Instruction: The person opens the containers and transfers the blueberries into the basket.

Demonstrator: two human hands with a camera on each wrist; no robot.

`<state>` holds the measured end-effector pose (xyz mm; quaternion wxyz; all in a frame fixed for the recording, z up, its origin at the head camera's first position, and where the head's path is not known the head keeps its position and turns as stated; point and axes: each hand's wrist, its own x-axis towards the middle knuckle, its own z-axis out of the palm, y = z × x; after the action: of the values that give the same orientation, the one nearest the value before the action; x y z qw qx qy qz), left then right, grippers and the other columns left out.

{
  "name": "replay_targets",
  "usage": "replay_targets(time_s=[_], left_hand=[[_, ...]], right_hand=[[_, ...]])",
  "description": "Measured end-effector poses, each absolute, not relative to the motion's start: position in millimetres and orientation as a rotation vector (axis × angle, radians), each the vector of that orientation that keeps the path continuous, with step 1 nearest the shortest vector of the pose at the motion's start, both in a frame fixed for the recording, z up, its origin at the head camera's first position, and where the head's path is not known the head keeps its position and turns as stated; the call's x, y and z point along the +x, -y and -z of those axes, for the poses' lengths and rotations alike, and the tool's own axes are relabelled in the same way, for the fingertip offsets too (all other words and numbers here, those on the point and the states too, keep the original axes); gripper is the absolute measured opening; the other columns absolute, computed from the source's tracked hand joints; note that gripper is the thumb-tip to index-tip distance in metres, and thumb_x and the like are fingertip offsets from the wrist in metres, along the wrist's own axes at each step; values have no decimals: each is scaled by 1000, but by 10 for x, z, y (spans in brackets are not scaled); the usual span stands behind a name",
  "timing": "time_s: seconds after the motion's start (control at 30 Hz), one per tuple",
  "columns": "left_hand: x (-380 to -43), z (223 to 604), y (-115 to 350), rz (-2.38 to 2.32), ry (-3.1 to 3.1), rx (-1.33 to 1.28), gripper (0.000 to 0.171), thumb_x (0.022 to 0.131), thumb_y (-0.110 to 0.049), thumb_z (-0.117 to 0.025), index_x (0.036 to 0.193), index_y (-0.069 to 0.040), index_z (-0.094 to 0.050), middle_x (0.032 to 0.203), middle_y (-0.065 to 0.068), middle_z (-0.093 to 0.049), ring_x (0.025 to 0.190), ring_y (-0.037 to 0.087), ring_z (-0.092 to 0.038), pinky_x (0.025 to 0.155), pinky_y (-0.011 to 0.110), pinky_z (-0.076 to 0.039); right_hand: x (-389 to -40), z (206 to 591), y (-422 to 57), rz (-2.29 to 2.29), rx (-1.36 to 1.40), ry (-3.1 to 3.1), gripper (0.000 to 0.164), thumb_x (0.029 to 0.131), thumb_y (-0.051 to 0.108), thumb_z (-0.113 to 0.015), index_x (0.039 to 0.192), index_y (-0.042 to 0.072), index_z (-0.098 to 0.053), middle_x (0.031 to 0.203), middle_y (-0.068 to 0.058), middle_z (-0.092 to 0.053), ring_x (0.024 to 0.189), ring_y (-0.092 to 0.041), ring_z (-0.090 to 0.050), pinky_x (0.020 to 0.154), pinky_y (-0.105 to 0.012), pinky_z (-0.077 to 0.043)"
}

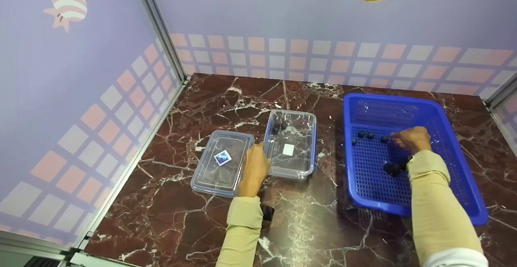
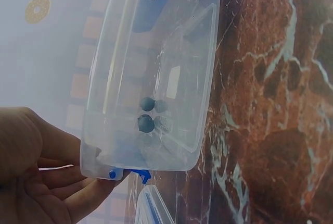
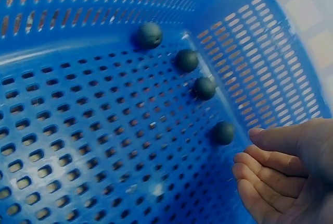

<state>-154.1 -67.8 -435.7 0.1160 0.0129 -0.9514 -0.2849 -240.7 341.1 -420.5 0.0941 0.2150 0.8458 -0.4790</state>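
My left hand (image 1: 254, 168) grips the near left edge of a clear plastic box (image 1: 313, 137); in the left wrist view the thumb and fingers are around its corner, beside a blue clip (image 2: 140, 174). Dark green balls (image 2: 146, 123) lie inside this box toward one end. My right hand (image 1: 414, 138) is down inside a blue slotted basket (image 1: 348, 150). Its fingers are loosely bent with nothing visible in them, thumb tip close to a dark green ball (image 3: 223, 133). More such balls (image 3: 204, 88) sit on the basket floor along its wall.
Left of the box lies a clear plastic lid (image 1: 210, 176) with a blue diamond sticker (image 1: 222, 158). Everything stands on a dark red marbled table (image 1: 169, 214). Printed panels (image 1: 282, 16) close off the back and left. Dark wrist devices (image 1: 392, 169) are worn on the arms.
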Motion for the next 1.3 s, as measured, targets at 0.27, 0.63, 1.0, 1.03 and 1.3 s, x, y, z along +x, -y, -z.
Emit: replay_targets(time_s=[0.27,0.63,1.0,1.03,1.3], left_hand=[[-1545,4351,708,824,2789,57,37,76,6,-58,113,5,-61,100,21,-64,96,36,-61,84,42,-49],[-1532,4373,726,841,2756,29,34,78,7,-54,111,7,-61,96,21,-64,93,38,-61,80,44,-49],[-1521,4379,717,851,2729,35,34,76,8,-56,110,7,-62,94,21,-64,91,37,-62,79,44,-50],[-1521,4379,716,851,2731,36,35,76,8,-56,110,7,-62,94,21,-64,91,37,-62,79,44,-50],[-1523,4382,687,860,2736,26,36,74,8,-58,111,8,-61,95,20,-63,91,36,-62,81,43,-50]], right_hand=[[-2557,3863,-3099,1458,470,-2658,43,85,18,-64,118,-8,-57,65,9,-66,61,-1,-61,59,-15,-46],[-2725,3599,-2317,1605,222,-2696,33,85,13,-64,110,-9,-62,88,-11,-70,64,-5,-62,62,-18,-51],[-2769,3612,-1622,1455,57,-2767,26,84,16,-66,103,-1,-68,93,-15,-69,65,-5,-58,66,-24,-49],[-2765,3637,-1564,1445,51,-2764,25,84,16,-66,102,0,-68,92,-15,-69,65,-7,-59,64,-22,-48],[-2759,3874,-1155,1359,-4,-2749,20,84,17,-65,96,2,-71,84,-12,-70,68,-14,-61,62,-24,-47]])
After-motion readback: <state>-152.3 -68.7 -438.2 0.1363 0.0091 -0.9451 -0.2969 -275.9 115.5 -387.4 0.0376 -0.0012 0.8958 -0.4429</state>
